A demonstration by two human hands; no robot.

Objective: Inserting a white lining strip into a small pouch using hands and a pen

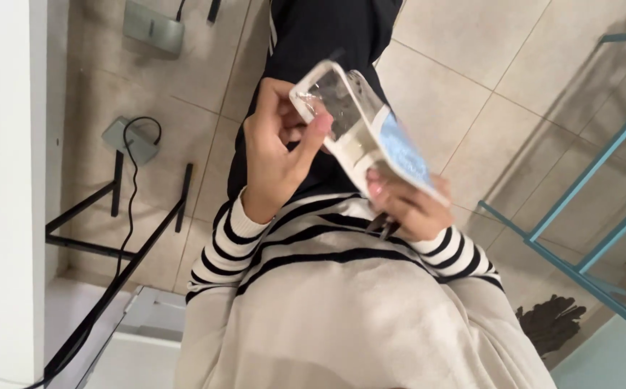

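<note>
Clear plastic packet [360, 133] with a white-and-blue card inside sits tilted in front of your torso, above the tiled floor [471, 86] | your left hand [277, 148] pinches its upper end, fingers [311, 140] closed on the edge | your right hand [410, 205] grips the lower end from beneath | striped sleeves [233, 238] on both wrists.

Hidden and cut-off parts, as I see them from the head camera

My right hand [406, 205] lies mostly behind the clear packet [360, 130], only fingertips and knuckles showing; the packet's contents are too blurred for me to tell. The blue frame [579, 216] and the white cabinet [3, 187] run off the edges, and the black cable [129, 194] passes out below.
</note>
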